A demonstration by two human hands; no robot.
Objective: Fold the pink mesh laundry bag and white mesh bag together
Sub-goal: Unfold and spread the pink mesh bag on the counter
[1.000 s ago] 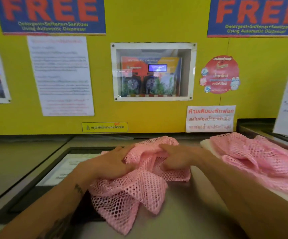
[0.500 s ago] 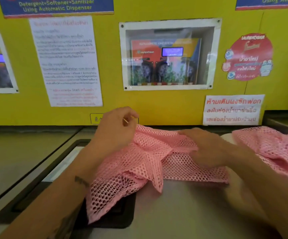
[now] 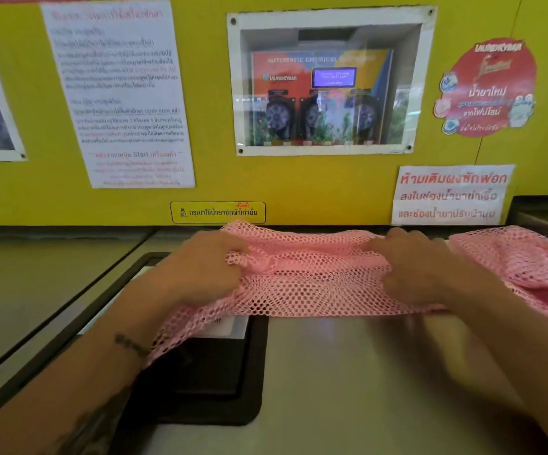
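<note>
A pink mesh laundry bag (image 3: 312, 277) lies stretched sideways on the grey machine top (image 3: 348, 372), close to the yellow wall. My left hand (image 3: 206, 267) grips its left end in a fist. My right hand (image 3: 413, 267) clutches its right end. The bag's lower left corner droops over the black lid frame. More pink mesh (image 3: 528, 264) lies bunched at the far right, behind my right forearm. I see no white mesh bag.
A black-framed lid recess (image 3: 220, 382) with a white label sits in the machine top below the bag. The yellow wall (image 3: 298, 185) behind carries paper notices, stickers and a glazed dispenser window (image 3: 325, 83). Another grey top (image 3: 29, 290) lies to the left.
My hands have moved apart and pulled the crumpled pink bag out into a wide flat band. The camera has come closer to the wall and tilted down.
</note>
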